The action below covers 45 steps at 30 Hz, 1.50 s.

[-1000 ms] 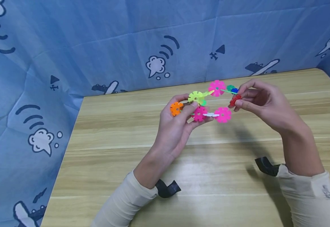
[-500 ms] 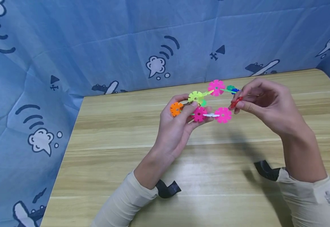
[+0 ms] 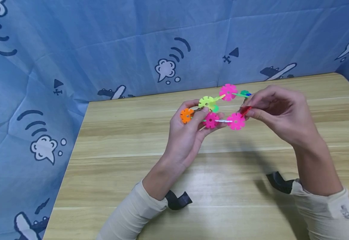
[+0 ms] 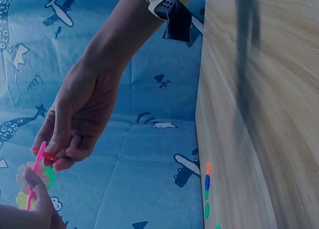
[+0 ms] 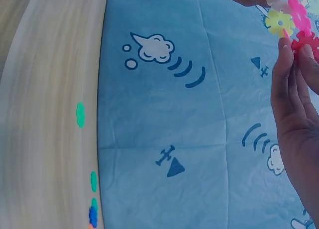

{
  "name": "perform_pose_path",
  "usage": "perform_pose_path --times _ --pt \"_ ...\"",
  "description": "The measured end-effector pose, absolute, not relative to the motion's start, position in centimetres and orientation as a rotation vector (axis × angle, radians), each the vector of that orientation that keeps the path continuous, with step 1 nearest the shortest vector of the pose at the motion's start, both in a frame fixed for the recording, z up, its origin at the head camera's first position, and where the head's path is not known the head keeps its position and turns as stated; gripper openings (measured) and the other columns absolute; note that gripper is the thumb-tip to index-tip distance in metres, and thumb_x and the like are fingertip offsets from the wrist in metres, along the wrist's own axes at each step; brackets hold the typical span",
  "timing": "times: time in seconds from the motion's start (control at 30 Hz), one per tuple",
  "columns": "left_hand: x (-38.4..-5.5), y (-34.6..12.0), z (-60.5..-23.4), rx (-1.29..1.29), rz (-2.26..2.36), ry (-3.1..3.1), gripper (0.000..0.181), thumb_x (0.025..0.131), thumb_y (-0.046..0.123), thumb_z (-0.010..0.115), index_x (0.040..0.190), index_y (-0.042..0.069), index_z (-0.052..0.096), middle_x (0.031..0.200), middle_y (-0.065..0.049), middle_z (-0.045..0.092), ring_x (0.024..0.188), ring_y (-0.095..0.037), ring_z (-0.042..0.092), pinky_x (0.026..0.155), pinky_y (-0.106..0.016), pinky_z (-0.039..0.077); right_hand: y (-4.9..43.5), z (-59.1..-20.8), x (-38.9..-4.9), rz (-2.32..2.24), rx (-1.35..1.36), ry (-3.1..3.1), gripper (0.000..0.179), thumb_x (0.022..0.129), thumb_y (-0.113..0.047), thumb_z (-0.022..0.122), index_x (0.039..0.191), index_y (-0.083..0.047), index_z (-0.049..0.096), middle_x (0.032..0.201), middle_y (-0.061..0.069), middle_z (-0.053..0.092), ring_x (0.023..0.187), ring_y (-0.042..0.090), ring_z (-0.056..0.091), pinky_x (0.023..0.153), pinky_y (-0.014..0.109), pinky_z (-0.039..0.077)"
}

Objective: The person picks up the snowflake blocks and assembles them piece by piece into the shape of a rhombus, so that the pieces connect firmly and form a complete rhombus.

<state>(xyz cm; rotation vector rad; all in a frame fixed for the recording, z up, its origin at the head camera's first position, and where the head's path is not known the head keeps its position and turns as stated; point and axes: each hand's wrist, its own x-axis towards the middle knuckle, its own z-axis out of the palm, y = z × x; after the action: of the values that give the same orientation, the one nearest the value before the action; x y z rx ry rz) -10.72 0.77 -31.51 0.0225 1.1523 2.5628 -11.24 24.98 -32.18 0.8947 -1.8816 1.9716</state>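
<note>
My left hand (image 3: 184, 135) holds a chain of slotted plastic snowflake discs, with its thumb across them. The chain includes an orange disc (image 3: 186, 115), a yellow disc (image 3: 206, 104), a white disc (image 3: 223, 121) seen edge-on, and pink discs. A pink disc (image 3: 236, 121) forms the near right end. My right hand (image 3: 285, 115) pinches a red disc (image 3: 245, 111) between thumb and fingers, its edge against that end disc. The red disc (image 5: 305, 45) also shows at the fingertips in the right wrist view. Fingers partly cover the contact.
Loose green discs (image 5: 80, 114) and a blue disc (image 5: 93, 216) lie on the wooden table (image 3: 117, 173) near its back edge, partly behind the right hand in the head view. A blue printed cloth (image 3: 126, 43) hangs behind the table.
My right hand has moved slightly left and down, turning the red disc and bringing it from apart to against the end pink disc. The left hand has stayed nearly still.
</note>
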Motion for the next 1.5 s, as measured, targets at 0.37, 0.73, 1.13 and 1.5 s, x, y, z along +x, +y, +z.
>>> perform_pose_path --times 0.37,0.73,1.13,1.5 --pt "-10.7 0.7 -31.3 -0.030 2.629 1.076 0.023 0.107 -0.002 0.060 0.127 0.007 0.056 0.134 -0.018 0.065 0.103 -0.030 0.076 0.100 -0.053 0.062 22.5 -32.2 -11.0 1.978 0.842 -1.606 0.027 0.080 0.018 0.084 0.096 0.030 0.066 0.097 0.018 0.083 0.089 0.022 0.083 0.080 0.026 0.067" --pt "-10.7 0.5 -31.1 0.000 2.627 1.131 0.022 0.107 -0.002 0.058 0.125 0.009 0.055 0.121 -0.015 0.065 0.098 -0.028 0.077 0.101 -0.054 0.062 21.2 -32.3 -11.3 1.985 0.815 -1.431 0.022 0.077 0.020 0.086 0.085 0.029 0.067 0.088 0.018 0.082 0.084 0.023 0.083 0.075 0.026 0.067" --pt "-10.8 0.3 -31.0 0.016 2.625 1.140 0.023 0.107 -0.003 0.058 0.125 0.010 0.054 0.122 -0.015 0.063 0.098 -0.028 0.075 0.099 -0.054 0.063 20.7 -32.6 -11.3 1.942 0.821 -1.440 0.015 0.080 0.021 0.082 0.084 0.027 0.069 0.089 0.018 0.082 0.084 0.021 0.083 0.076 0.024 0.066" --pt "-10.9 0.5 -31.4 0.003 2.644 1.116 0.021 0.107 -0.002 0.059 0.124 0.010 0.055 0.127 -0.013 0.063 0.102 -0.029 0.077 0.100 -0.054 0.062 22.4 -33.2 -12.0 1.962 0.682 -1.640 0.023 0.086 0.024 0.074 0.106 0.029 0.066 0.100 0.019 0.083 0.091 0.024 0.083 0.081 0.029 0.067"
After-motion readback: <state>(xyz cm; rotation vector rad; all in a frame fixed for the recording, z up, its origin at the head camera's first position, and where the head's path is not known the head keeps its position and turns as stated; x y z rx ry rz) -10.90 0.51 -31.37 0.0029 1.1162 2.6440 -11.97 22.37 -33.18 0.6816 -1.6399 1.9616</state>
